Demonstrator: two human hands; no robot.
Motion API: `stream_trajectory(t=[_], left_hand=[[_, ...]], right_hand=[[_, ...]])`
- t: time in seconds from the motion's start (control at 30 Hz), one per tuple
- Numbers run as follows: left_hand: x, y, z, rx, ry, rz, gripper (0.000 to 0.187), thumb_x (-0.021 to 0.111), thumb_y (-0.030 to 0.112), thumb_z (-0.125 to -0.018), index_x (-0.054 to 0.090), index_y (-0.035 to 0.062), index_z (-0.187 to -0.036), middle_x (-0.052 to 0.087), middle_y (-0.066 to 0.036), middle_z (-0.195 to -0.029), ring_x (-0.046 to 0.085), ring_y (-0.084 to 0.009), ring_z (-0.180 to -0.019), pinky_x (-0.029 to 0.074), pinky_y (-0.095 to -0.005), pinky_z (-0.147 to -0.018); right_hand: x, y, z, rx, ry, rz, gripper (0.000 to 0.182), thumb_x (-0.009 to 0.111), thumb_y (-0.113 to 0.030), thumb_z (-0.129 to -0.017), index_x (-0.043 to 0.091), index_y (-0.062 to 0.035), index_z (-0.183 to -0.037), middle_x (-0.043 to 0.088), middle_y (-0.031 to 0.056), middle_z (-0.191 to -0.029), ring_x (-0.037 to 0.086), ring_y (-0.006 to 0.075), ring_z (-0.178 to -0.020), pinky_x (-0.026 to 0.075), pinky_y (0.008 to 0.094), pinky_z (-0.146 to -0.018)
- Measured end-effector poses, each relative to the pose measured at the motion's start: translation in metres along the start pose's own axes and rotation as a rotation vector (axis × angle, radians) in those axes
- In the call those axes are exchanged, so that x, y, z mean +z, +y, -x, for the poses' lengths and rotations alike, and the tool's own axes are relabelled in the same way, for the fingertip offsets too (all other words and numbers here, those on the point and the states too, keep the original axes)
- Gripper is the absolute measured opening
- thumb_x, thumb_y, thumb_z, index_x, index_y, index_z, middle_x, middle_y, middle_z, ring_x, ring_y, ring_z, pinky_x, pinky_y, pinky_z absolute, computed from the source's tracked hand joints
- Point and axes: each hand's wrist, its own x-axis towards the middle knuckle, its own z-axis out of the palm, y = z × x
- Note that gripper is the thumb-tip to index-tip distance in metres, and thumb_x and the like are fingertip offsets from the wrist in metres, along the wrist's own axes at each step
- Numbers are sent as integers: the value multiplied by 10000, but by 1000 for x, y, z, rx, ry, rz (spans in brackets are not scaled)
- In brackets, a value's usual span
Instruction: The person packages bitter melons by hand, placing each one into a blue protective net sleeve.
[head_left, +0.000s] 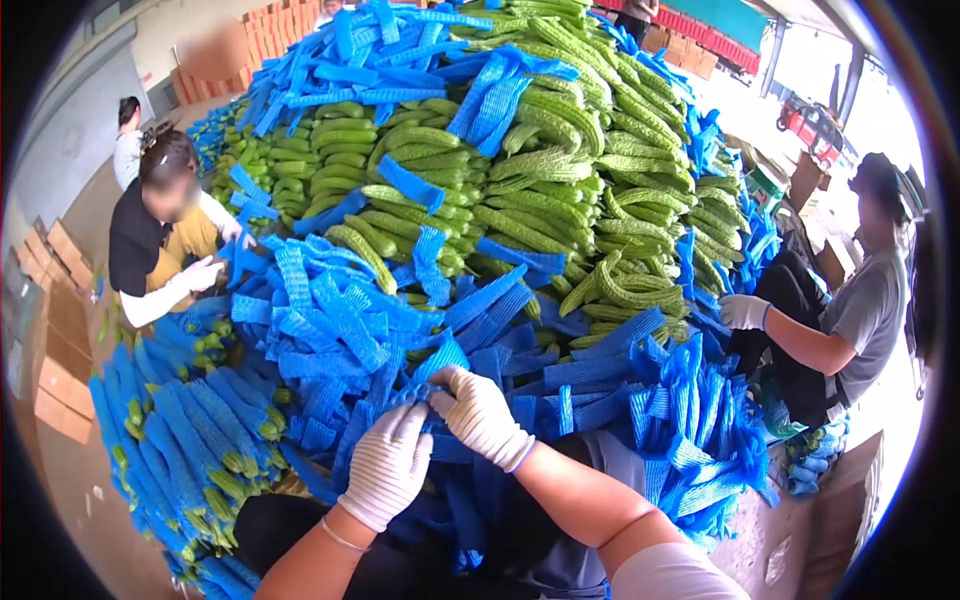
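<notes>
My left hand (388,465), in a striped white glove, is closed with its fingers on the edge of a blue mesh sleeve (412,391). My right hand (482,418), gloved the same way, pinches the same sleeve from the right, so the two hands nearly meet. No gourd shows inside this sleeve. Around and beyond my hands lies a loose heap of flat blue mesh sleeves (330,315). Farther up rises a large stack of green bitter gourds (540,215), with more sleeves strewn over it.
Gourds in blue sleeves (200,430) are piled at the left. A co-worker in white sleeves (165,230) bends over the heap there. Another person in a grey shirt (870,270) sits at the right, a gloved hand by the pile. Cardboard boxes (65,375) stand far left.
</notes>
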Motion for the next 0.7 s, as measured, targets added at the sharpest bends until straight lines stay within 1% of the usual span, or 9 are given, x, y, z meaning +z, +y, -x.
stream_trajectory(t=[0.1, 0.17, 0.23, 0.3, 0.37, 0.43, 0.5, 0.57, 0.7], left_hand=[[14, -24, 19, -184, -211, -156, 311, 576, 115, -828, 550, -33, -1100, 605, -225, -967, 595, -392, -837, 497, -459, -745], [11, -36, 19, -300, -16, 125, 355, 533, 143, -885, 519, -59, -1177, 613, -218, -1043, 617, -348, -897, 503, -407, -790], [3, -30, 6, -630, 289, 1317, 387, 511, 158, -918, 488, -61, -1235, 600, -164, -1139, 608, -273, -1004, 477, -361, -888], [-11, -34, 4, -612, 369, 1673, 382, 493, 127, -929, 474, -43, -1270, 572, -140, -1191, 564, -192, -1076, 428, -331, -959], [-6, -48, 10, -621, 344, 1612, 324, 483, 126, -932, 531, -33, -1210, 603, -116, -1146, 569, -187, -1066, 431, -317, -944], [-6, -52, 15, -630, 107, 958, 262, 468, 116, -938, 591, -18, -1126, 638, -98, -1079, 593, -199, -1033, 449, -318, -911], [-8, -38, 10, -399, 24, 386, 223, 456, 98, -944, 595, -15, -1076, 638, -186, -1026, 617, -329, -977, 479, -373, -846], [2, -44, 11, -174, 105, 168, 213, 534, 89, -895, 569, -5, -1082, 616, -219, -1040, 596, -389, -975, 475, -418, -838], [6, -39, 14, -335, 122, 222, 281, 616, 89, -824, 550, 2, -1083, 587, -221, -1074, 583, -403, -964, 474, -440, -831]], right_hand=[[17, 1, 12, -206, 59, 304, 167, 605, -222, -823, 603, -95, -932, 648, 142, -732, 647, 329, -700, 513, 428, -644], [28, -1, 19, -233, -63, 453, 131, 594, -220, -833, 594, -99, -881, 633, 131, -705, 642, 317, -682, 508, 435, -617], [38, -5, 27, -289, -119, 496, 112, 583, -212, -841, 589, -101, -855, 627, 122, -691, 639, 308, -668, 505, 436, -594], [46, -5, 28, -420, -154, 413, 114, 585, -204, -838, 593, -92, -859, 633, 127, -766, 633, 310, -728, 506, 423, -639], [45, -8, 24, -547, -127, 456, 107, 609, -182, -825, 586, -81, -850, 621, 128, -828, 616, 318, -781, 495, 408, -667], [48, -2, 16, -558, 24, 198, 102, 635, -139, -812, 584, -62, -854, 604, 123, -847, 600, 330, -800, 484, 396, -676], [44, -1, 14, -379, -2, -123, 109, 633, -100, -839, 605, -44, -928, 594, 132, -830, 592, 331, -773, 487, 373, -687], [41, -1, 18, -309, -34, -187, 109, 613, -113, -881, 603, -39, -961, 594, 119, -823, 601, 268, -753, 484, 337, -685], [41, -2, 18, -145, 136, -300, 125, 592, -126, -926, 588, -35, -1011, 552, 31, -784, 519, 76, -713, 456, 243, -637]])
